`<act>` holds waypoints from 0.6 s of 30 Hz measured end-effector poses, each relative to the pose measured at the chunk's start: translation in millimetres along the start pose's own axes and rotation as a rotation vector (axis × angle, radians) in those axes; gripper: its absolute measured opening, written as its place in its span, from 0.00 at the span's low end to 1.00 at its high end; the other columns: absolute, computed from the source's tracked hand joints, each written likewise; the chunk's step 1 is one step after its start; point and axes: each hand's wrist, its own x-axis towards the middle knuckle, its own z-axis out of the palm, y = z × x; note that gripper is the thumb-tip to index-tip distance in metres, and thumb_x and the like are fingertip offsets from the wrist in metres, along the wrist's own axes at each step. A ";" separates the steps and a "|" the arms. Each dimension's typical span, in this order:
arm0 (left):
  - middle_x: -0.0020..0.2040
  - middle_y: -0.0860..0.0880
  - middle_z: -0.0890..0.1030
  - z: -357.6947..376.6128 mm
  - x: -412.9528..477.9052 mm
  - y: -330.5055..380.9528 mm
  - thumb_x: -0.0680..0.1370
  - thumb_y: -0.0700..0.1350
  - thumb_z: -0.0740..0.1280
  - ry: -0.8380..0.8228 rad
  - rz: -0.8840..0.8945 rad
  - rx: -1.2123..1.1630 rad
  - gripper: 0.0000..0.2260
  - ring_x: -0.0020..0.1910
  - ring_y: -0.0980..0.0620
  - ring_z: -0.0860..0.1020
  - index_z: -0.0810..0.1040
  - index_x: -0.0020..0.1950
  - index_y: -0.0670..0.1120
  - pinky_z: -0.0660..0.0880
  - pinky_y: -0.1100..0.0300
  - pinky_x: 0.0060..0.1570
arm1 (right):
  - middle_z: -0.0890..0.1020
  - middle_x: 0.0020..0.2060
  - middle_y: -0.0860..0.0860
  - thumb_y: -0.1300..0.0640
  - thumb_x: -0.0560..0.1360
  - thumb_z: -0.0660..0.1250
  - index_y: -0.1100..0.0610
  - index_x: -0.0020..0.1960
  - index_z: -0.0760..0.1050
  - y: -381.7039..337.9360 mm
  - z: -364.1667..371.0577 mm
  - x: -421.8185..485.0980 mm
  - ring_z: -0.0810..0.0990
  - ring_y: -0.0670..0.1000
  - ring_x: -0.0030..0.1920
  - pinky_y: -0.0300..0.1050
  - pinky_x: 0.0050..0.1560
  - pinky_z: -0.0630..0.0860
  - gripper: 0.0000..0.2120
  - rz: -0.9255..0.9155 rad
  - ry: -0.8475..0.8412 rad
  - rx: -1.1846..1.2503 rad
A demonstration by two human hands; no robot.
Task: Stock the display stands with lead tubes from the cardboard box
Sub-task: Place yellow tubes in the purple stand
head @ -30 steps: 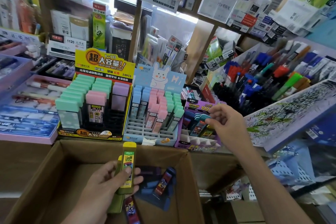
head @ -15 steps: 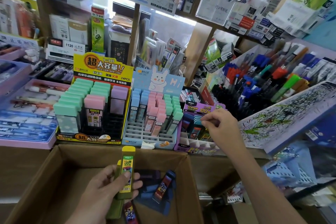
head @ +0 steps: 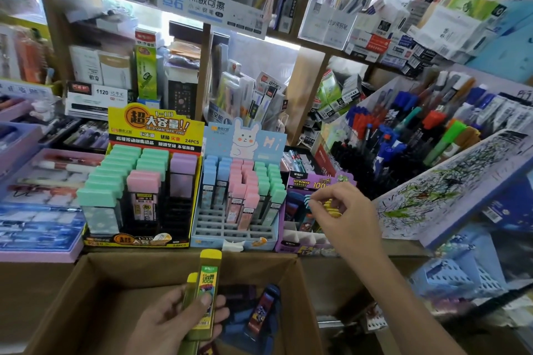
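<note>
**A:** Which step is this?

**B:** Mid-stocking, I'd say. The right hand (head: 344, 219) is at the purple display stand (head: 294, 246). Its thumb and forefinger are closed on the top of a yellow lead tube (head: 331, 207) over the stand's back rows. I cannot tell whether the tube is fully down in its cell, because the fingers (head: 315, 209) cover it.

**A:** And the other hand?

**B:** The left hand (head: 170, 323) hovers over the open cardboard box (head: 129, 271). Its fingers are curled round a small bundle of yellow-capped lead tubes (head: 206, 291), with the thumb pressed on the front label and the caps pointing toward the stands.

**A:** Anything left in the box?

**B:** A few dark blue lead tubes (head: 261, 308) lie on its floor near the right wall, one with a red label.

**A:** How full are the other stands?

**B:** The yellow display stand (head: 153, 131) holds mint, pink and lilac-capped tubes and has empty black slots at its front right. The rabbit display stand (head: 245, 138) sits between it and the purple one. It has blue, pink and green rows, and its front rows are bare.

**A:** And the next move?

**B:** My guess is that the right hand lets go once the tube is seated. It would then come back to the bundle, take a single tube and carry it to one of the purple stand's empty front cells. Those cells look narrow, so the tube should go in upright and straight down. If it goes in tilted, it could knock the tubes next to it.
</note>
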 end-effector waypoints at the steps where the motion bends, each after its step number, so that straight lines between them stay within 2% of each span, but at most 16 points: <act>1: 0.47 0.35 0.86 -0.4 0.6 -0.8 0.65 0.37 0.75 0.000 0.001 0.007 0.17 0.46 0.36 0.86 0.83 0.53 0.36 0.82 0.51 0.40 | 0.80 0.39 0.40 0.60 0.75 0.75 0.47 0.44 0.82 -5.1 2.6 -5.9 0.79 0.43 0.41 0.34 0.39 0.74 0.08 0.003 -0.013 0.054; 4: 0.48 0.35 0.86 -1.6 2.0 -1.1 0.64 0.39 0.76 -0.008 0.006 0.033 0.16 0.47 0.37 0.86 0.85 0.51 0.38 0.82 0.50 0.42 | 0.83 0.38 0.41 0.58 0.76 0.74 0.44 0.47 0.82 -21.8 15.2 -24.5 0.82 0.43 0.41 0.34 0.39 0.78 0.08 0.086 -0.146 0.214; 7: 0.48 0.36 0.86 -1.6 0.9 0.6 0.65 0.39 0.76 -0.037 0.014 0.061 0.10 0.47 0.38 0.87 0.88 0.45 0.42 0.82 0.51 0.40 | 0.85 0.42 0.40 0.57 0.78 0.72 0.42 0.49 0.82 -36.3 32.5 -41.4 0.84 0.42 0.44 0.34 0.42 0.80 0.09 0.155 -0.290 0.333; 9: 0.48 0.36 0.87 -1.3 -0.1 0.8 0.65 0.39 0.77 -0.049 0.015 0.067 0.09 0.47 0.38 0.87 0.88 0.44 0.44 0.83 0.53 0.36 | 0.86 0.44 0.40 0.55 0.79 0.71 0.43 0.53 0.83 -43.2 43.4 -49.2 0.84 0.42 0.44 0.34 0.43 0.80 0.08 0.220 -0.374 0.410; 12: 0.48 0.35 0.86 -0.3 -0.9 2.6 0.65 0.39 0.76 -0.065 0.007 0.061 0.09 0.46 0.38 0.87 0.88 0.45 0.42 0.83 0.55 0.34 | 0.88 0.45 0.45 0.55 0.83 0.66 0.48 0.60 0.82 -50.3 54.8 -56.4 0.85 0.45 0.41 0.36 0.39 0.78 0.09 0.319 -0.476 0.520; 18: 0.48 0.35 0.86 -3.2 -0.5 4.9 0.65 0.41 0.77 -0.070 0.010 0.070 0.11 0.47 0.38 0.86 0.87 0.47 0.43 0.83 0.54 0.36 | 0.88 0.45 0.54 0.56 0.83 0.66 0.53 0.59 0.84 -56.9 62.9 -62.7 0.85 0.50 0.40 0.39 0.37 0.77 0.09 0.411 -0.556 0.682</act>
